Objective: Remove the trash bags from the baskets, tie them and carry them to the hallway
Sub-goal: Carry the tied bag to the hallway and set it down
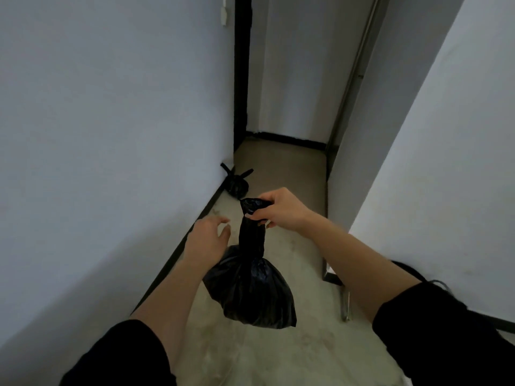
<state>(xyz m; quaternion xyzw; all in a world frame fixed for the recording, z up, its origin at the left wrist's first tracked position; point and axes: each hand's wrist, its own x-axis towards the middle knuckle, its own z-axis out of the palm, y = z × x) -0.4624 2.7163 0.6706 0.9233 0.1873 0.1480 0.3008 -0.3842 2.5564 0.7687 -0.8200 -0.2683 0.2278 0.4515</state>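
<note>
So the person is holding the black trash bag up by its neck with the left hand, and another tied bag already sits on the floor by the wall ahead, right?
Not quite: the head view shows the right hand gripping the neck of the black trash bag, while the left hand is open beside it. The rest holds: another tied bag sits on the floor by the wall ahead.

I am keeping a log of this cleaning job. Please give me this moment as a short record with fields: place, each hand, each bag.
place: narrow hallway, white walls, pale floor
right hand: fingers closed on the neck of the held bag
left hand: open, beside the bag's neck, holding nothing
held bag: black, hanging above the floor
second bag: black, tied, on the floor by the left wall
</note>
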